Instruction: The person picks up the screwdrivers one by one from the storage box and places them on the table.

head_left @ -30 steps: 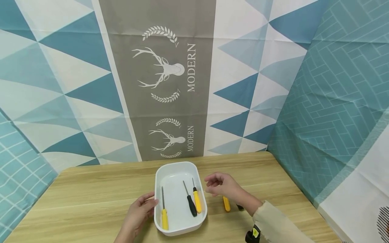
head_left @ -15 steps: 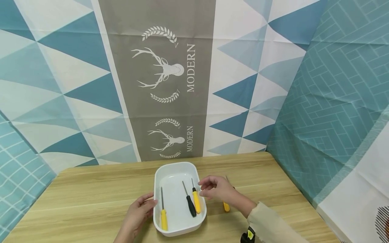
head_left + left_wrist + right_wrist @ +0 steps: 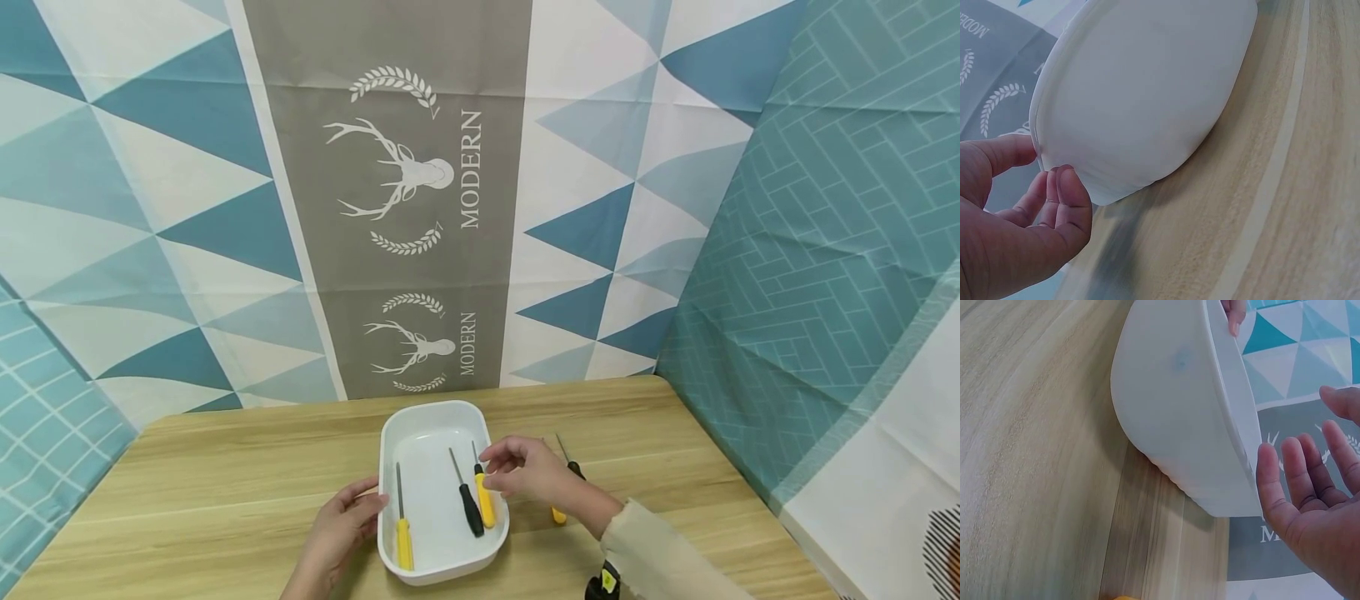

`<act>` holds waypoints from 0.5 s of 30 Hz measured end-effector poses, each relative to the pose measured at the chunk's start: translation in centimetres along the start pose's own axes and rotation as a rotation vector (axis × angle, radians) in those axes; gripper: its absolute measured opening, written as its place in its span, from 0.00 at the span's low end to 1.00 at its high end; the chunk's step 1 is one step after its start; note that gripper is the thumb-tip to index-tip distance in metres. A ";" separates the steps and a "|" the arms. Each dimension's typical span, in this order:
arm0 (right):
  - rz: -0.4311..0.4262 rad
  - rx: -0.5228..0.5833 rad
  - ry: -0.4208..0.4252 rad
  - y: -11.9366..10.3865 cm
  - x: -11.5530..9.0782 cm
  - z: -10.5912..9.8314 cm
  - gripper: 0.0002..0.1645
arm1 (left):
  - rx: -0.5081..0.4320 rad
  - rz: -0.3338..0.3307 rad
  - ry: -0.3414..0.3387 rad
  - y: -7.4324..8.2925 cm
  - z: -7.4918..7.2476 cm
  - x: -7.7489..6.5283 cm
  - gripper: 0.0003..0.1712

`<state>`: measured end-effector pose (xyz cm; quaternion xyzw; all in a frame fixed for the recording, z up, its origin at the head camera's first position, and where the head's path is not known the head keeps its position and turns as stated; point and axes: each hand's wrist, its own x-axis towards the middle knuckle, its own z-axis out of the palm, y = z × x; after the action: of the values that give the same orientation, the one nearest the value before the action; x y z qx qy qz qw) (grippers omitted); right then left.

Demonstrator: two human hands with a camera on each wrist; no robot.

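Note:
A white rectangular tray [image 3: 444, 575] stands on the wooden table, several screwdrivers' width across. Inside lie a yellow-handled screwdriver [image 3: 405, 542] at the left, a black-handled screwdriver [image 3: 472, 511], and a yellow-and-black screwdriver [image 3: 486, 505] along the right wall. My left hand [image 3: 341, 527] grips the tray's left rim, thumb on the rim and fingertips against the outer wall [image 3: 1147, 81]. Fingers loosely bent and parted, my right hand [image 3: 531, 473] hovers at the right rim, overlapping the yellow-and-black screwdriver's edge in the head view. Nothing shows between its fingers [image 3: 1297, 475].
Right of the tray, partly behind my right forearm, lie another yellow-handled screwdriver [image 3: 558, 516] and another black-handled one [image 3: 575, 469]. A black device with a yellow mark [image 3: 603, 582] sits by my right sleeve [image 3: 660, 550]. Patterned cloth [image 3: 420, 208] hangs behind the table.
My right hand has moved left from beside the tray to over its right rim, uncovering more of the screwdrivers on the table. The left hand and tray stay nearly where they were.

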<state>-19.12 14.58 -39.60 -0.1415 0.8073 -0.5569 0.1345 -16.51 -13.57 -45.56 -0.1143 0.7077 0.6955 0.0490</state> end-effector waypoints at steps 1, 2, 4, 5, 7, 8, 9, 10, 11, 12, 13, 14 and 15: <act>0.000 -0.003 -0.001 0.0 0.0 0.1 0.21 | -0.001 0.000 0.000 0.0 0.0 0.0 0.32; 0.000 -0.005 -0.002 -0.1 0.0 0.2 0.20 | -0.001 0.000 0.000 0.0 0.0 0.0 0.32; -0.004 -0.009 -0.006 -0.2 0.1 0.3 0.20 | 0.001 0.000 -0.001 0.0 0.0 0.0 0.32; -0.007 -0.007 -0.010 -0.2 0.1 0.4 0.20 | 0.001 -0.001 -0.002 0.0 0.0 0.0 0.32; -0.013 0.000 -0.021 -0.2 0.2 0.5 0.20 | -0.001 -0.002 -0.003 -0.1 -0.1 0.0 0.32; -0.015 0.003 -0.023 -0.2 0.3 0.6 0.19 | 0.000 -0.004 -0.005 -0.1 -0.1 0.1 0.32; -0.018 0.006 -0.027 -0.2 0.3 0.6 0.20 | -0.001 -0.005 -0.006 -0.2 -0.1 0.1 0.32; -0.019 0.008 -0.031 -0.2 0.3 0.7 0.20 | -0.001 -0.006 -0.007 -0.2 -0.1 0.2 0.32; -0.021 0.011 -0.035 -0.1 0.4 0.7 0.20 | -0.002 -0.006 -0.008 -0.3 -0.1 0.2 0.31; -0.025 0.009 -0.038 -0.1 0.4 0.8 0.20 | -0.001 -0.006 -0.009 -0.3 -0.1 0.2 0.31; -0.027 0.008 -0.041 -0.1 0.5 0.8 0.20 | 0.000 -0.005 -0.010 -0.3 -0.1 0.3 0.31; -0.028 0.006 -0.042 -0.1 0.5 0.9 0.20 | 0.001 -0.005 -0.010 -0.3 -0.1 0.2 0.31; -0.029 0.006 -0.045 -0.1 0.5 0.9 0.19 | -0.001 -0.002 -0.009 -0.3 -0.1 0.2 0.31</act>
<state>-19.26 13.53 -39.87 -0.1655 0.8003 -0.5578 0.1449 -16.62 -13.69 -45.86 -0.1117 0.7071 0.6962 0.0529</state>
